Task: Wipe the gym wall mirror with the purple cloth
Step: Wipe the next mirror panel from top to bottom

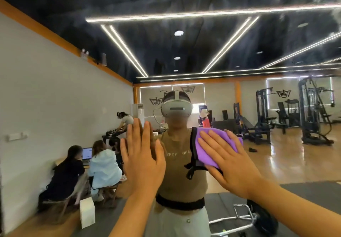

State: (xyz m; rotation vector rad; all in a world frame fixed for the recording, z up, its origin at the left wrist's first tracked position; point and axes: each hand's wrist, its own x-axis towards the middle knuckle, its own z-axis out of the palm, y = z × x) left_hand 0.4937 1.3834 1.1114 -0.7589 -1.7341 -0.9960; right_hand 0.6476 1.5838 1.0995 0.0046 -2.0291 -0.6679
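The wall mirror (239, 56) fills nearly the whole view and carries hazy smears near the top. My right hand (228, 160) lies flat with straight fingers on the purple cloth (208, 148), pressing it against the glass at chest height. My left hand (143, 155) is flat on the mirror to the left of the cloth, fingers straight and pointing up, holding nothing. Between my hands the glass reflects a person wearing a headset.
The mirror reflects a gym: weight machines (311, 111) at the right, a barbell plate (263, 218) on a dark mat low down, a white box (87, 212) on the floor, and people seated at a desk (86, 163) by the white wall on the left.
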